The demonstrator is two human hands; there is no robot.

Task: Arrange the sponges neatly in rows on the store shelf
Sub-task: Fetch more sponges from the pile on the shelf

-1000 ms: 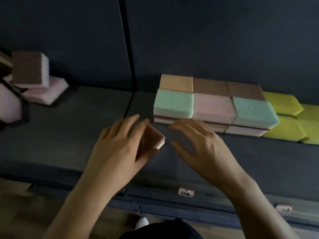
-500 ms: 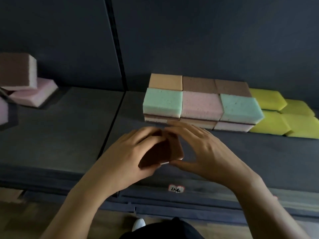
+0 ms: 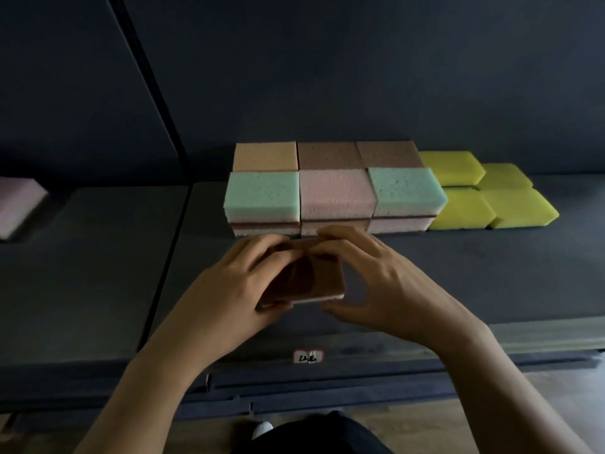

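A pink sponge with a brown scouring face up (image 3: 314, 280) sits between both hands just in front of the stacked rows. My left hand (image 3: 229, 290) grips its left side, fingers over the far edge and thumb under the near edge. My right hand (image 3: 386, 283) holds its right side, fingertips on the far edge, thumb curled near the front corner. Behind it stand stacked sponges: a green one (image 3: 263, 196), a pink one (image 3: 335, 193), another green one (image 3: 404, 190), with orange (image 3: 265, 156) and brown (image 3: 329, 155) ones in the back row.
Several yellow sponges (image 3: 458, 204) lie in rows right of the stack. A pink sponge (image 3: 18, 199) lies at the far left. The dark shelf (image 3: 491, 273) has a front lip with a price label (image 3: 307, 357). A vertical divider seam (image 3: 170, 224) splits the shelf.
The left hand carried the sponge right and forward toward the stack and turned its brown face up. The right hand closed onto its right side. The camera shifted right.
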